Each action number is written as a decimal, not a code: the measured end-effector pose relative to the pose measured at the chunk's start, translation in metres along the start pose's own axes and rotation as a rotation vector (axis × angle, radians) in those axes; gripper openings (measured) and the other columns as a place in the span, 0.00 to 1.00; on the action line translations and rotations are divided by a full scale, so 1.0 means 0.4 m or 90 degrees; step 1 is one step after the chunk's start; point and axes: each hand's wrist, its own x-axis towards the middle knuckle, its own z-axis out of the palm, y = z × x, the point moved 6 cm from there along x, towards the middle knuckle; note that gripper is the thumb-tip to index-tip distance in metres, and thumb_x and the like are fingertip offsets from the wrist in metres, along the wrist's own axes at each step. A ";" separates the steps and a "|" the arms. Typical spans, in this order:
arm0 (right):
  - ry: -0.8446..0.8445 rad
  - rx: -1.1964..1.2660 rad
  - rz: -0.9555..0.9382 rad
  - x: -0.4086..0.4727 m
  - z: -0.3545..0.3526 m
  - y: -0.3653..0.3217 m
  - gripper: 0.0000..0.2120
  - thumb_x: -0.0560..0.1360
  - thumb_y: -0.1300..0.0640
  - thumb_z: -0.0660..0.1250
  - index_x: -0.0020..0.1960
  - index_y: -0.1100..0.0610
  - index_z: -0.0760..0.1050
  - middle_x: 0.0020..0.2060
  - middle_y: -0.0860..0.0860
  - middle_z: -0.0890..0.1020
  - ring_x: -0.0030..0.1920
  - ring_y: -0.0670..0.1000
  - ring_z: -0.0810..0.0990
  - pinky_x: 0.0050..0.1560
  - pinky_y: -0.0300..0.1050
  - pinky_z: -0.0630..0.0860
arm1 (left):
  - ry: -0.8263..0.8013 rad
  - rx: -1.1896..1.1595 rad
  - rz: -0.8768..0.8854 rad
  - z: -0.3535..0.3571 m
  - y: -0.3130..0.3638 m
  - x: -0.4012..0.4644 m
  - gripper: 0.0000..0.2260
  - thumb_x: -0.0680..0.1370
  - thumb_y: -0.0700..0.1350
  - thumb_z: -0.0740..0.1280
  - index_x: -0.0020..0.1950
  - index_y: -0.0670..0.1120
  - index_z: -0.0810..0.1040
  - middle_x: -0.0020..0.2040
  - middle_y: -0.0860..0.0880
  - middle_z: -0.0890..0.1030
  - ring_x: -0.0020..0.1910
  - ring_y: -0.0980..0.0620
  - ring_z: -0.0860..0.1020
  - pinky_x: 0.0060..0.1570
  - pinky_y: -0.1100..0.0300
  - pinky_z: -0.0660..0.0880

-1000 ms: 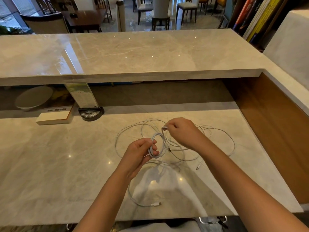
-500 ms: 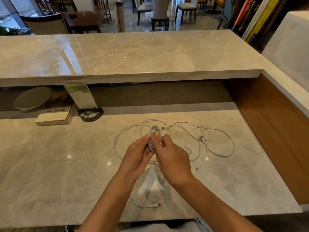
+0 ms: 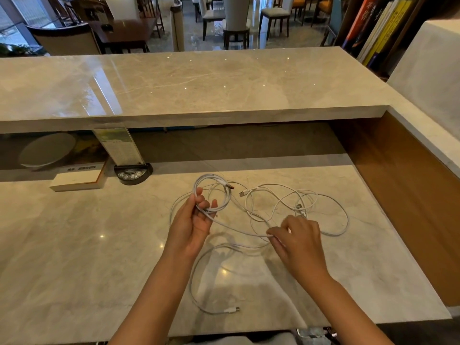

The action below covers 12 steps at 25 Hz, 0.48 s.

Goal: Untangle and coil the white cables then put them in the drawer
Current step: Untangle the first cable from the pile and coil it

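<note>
Two hands work on white cables above a marble tabletop (image 3: 74, 245).

The left hand (image 3: 193, 221) holds a small coil (image 3: 214, 192) of white cable; its grip is curled, with the loops held between thumb and fingers, and the coil stands up at 12 o'clock from the palm. From this coil one strand runs toward 4 o'clock to the right hand (image 3: 297, 241), whose grip pinches the strand at the fingertips (image 3: 271, 235). The loose tangle of white cables (image 3: 298, 207) lies on the tabletop at 1 o'clock from the right hand, well spread. Another long loop (image 3: 199, 282) lies at 6 o'clock under the hands, and its plug end (image 3: 232, 310) is near the front edge. At 10 o'clock from the left hand rest a white book (image 3: 77, 180) and a dark round base (image 3: 133, 172) that carries a clear sign holder (image 3: 119, 145).
</note>
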 end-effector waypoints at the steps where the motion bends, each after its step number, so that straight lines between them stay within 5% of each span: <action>1: -0.051 0.029 0.070 -0.002 0.000 0.021 0.08 0.72 0.53 0.61 0.41 0.50 0.80 0.30 0.44 0.75 0.33 0.46 0.74 0.40 0.43 0.67 | -0.002 0.019 0.000 0.002 -0.001 0.000 0.11 0.81 0.42 0.54 0.47 0.42 0.75 0.26 0.53 0.75 0.25 0.60 0.74 0.40 0.62 0.81; 5: -0.186 0.468 0.426 -0.009 0.025 0.082 0.10 0.74 0.62 0.63 0.45 0.51 0.81 0.40 0.45 0.83 0.28 0.42 0.75 0.33 0.32 0.71 | -0.018 0.054 -0.030 0.005 -0.033 0.002 0.11 0.81 0.41 0.54 0.47 0.42 0.75 0.26 0.52 0.75 0.25 0.60 0.75 0.41 0.62 0.81; 8: -0.046 0.627 0.571 -0.001 0.014 0.111 0.07 0.73 0.67 0.65 0.41 0.57 0.79 0.40 0.58 0.84 0.27 0.48 0.72 0.28 0.39 0.69 | -0.032 0.088 -0.057 0.001 -0.049 0.000 0.11 0.81 0.40 0.54 0.46 0.42 0.75 0.26 0.52 0.75 0.25 0.60 0.75 0.41 0.62 0.81; 12: 0.047 0.652 0.588 0.021 0.004 0.122 0.12 0.74 0.69 0.61 0.43 0.52 0.67 0.41 0.56 0.85 0.25 0.49 0.74 0.27 0.40 0.72 | -0.054 0.130 -0.087 -0.009 -0.075 -0.012 0.10 0.81 0.40 0.54 0.47 0.41 0.74 0.27 0.52 0.72 0.24 0.58 0.71 0.37 0.63 0.79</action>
